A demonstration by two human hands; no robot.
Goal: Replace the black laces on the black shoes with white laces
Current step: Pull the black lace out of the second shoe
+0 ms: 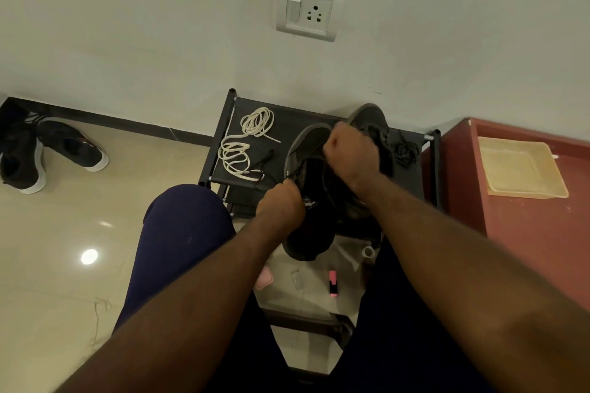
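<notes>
A black shoe (pixel 311 188) lies toe-away at the front edge of a low black rack (pixel 287 120). My left hand (pixel 281 202) pinches its black lace at the shoe's left side. My right hand (pixel 346 153) is curled over the upper part of the shoe, pinching the lace there. A second black shoe (pixel 372 120) stands behind my right hand. Two white laces (pixel 257 121) (pixel 234 156) lie coiled on the rack's left half. A bunched black lace (pixel 405 151) rests on the rack's right side.
Another pair of black shoes with white soles (pixel 48 153) lies on the tiled floor at left. A red-brown cabinet (pixel 526 220) with a beige tray (pixel 520 166) stands at right. A pink marker (pixel 333 283) lies on the floor between my legs.
</notes>
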